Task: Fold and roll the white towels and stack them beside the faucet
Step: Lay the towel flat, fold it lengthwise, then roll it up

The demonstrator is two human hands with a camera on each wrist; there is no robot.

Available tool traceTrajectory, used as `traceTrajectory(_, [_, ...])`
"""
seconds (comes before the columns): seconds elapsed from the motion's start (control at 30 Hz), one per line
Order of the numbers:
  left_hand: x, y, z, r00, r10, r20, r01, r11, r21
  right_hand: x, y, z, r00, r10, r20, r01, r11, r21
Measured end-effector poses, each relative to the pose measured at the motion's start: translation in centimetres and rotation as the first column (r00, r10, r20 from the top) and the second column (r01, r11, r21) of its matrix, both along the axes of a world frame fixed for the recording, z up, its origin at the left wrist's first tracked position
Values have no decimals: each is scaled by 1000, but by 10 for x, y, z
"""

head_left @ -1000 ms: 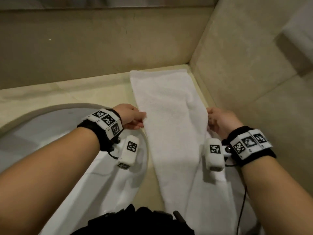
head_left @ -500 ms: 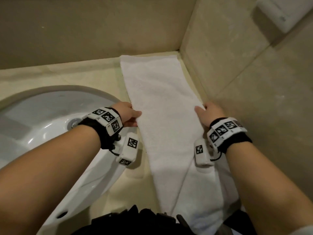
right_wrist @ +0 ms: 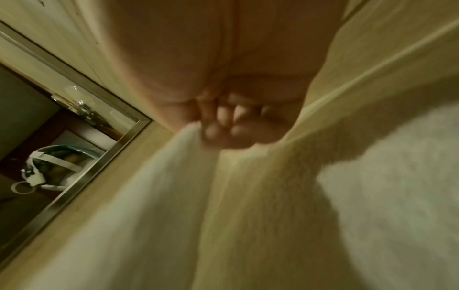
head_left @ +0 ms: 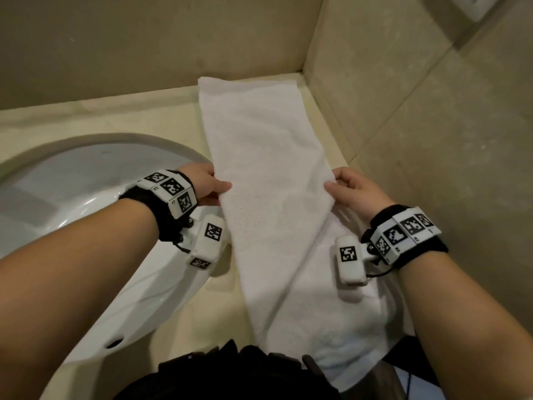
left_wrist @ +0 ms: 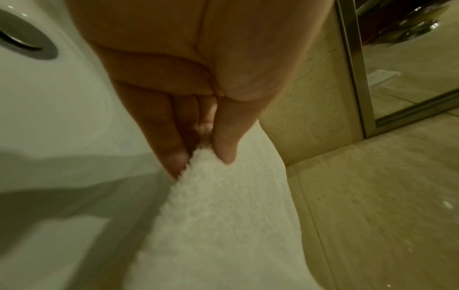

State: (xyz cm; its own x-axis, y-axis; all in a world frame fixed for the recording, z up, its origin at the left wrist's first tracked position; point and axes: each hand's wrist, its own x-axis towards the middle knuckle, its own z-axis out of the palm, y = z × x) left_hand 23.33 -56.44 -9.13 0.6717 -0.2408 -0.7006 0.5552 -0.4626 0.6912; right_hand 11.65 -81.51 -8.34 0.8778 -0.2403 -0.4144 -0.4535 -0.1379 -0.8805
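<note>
The white terry-cloth towel (head_left: 268,174) lies as a long narrow strip on the beige stone surface (head_left: 161,116), its far end at the back edge near the right rear corner where the two walls meet, its near end running off the front edge toward the person. It looks already folded lengthwise, with a second layer splaying out to the right near the front; the nap is thick and soft, the far half flat and smooth. Rolling seems not yet begun, and no finished rolls or faucet show in the head view, so most of the task appears left. The left hand (head_left: 206,186) pinches the towel's left edge between thumb and fingers (left_wrist: 174,157), beside the white oval basin (head_left: 86,197). The right hand (head_left: 353,192) grips the right edge with curled fingers (right_wrist: 213,133), close to the side wall.
</note>
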Motion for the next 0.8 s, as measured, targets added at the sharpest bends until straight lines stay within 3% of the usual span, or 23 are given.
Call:
traceTrajectory(0.1, [-4, 4, 3, 999, 47, -24, -47, 999, -6, -3, -10, -3, 986, -166, 10, 159, 919, -360])
traceTrajectory(0.13, [-6, 4, 1, 998, 60, -26, -60, 998, -14, -6, -14, -4, 979, -206, 8, 194, 906, -376])
traceTrajectory(0.23, [-19, 1, 3, 998, 23, -54, -26, 998, -49, -20, -9, -5, 956, -289, -55, 289, 957, 6])
traceTrajectory(0.27, [-25, 0, 3, 998, 11, -64, -15, 998, -66, -25, -6, -7, 962, -260, -78, 264, 963, 50])
traceTrajectory(0.4, [-49, -2, 5, 993, -46, -110, 37, 996, -82, -39, -7, -12, 996, 2, -89, -20, 980, -197])
traceTrajectory(0.5, [-64, -3, 8, 989, -66, -129, 58, 996, -66, -47, -9, -7, 999, 48, -2, -48, 992, -117])
traceTrajectory(0.57, [-72, -4, 8, 985, -77, -152, 66, 995, -71, -50, -10, -5, 996, -2, 85, 11, 994, -111])
traceTrajectory(0.67, [-90, -6, 6, 981, -108, -162, 99, 993, -61, -55, -9, -1, 966, -196, 170, 220, 966, -138])
traceTrajectory(0.73, [-98, -3, 5, 987, -91, -131, 88, 996, -34, -58, -4, 1, 912, -370, 177, 359, 929, 91])
traceTrajectory(0.8, [-102, 2, 6, 993, -74, -92, 72, 997, -28, -66, 3, 1, 935, -338, 107, 311, 926, 213])
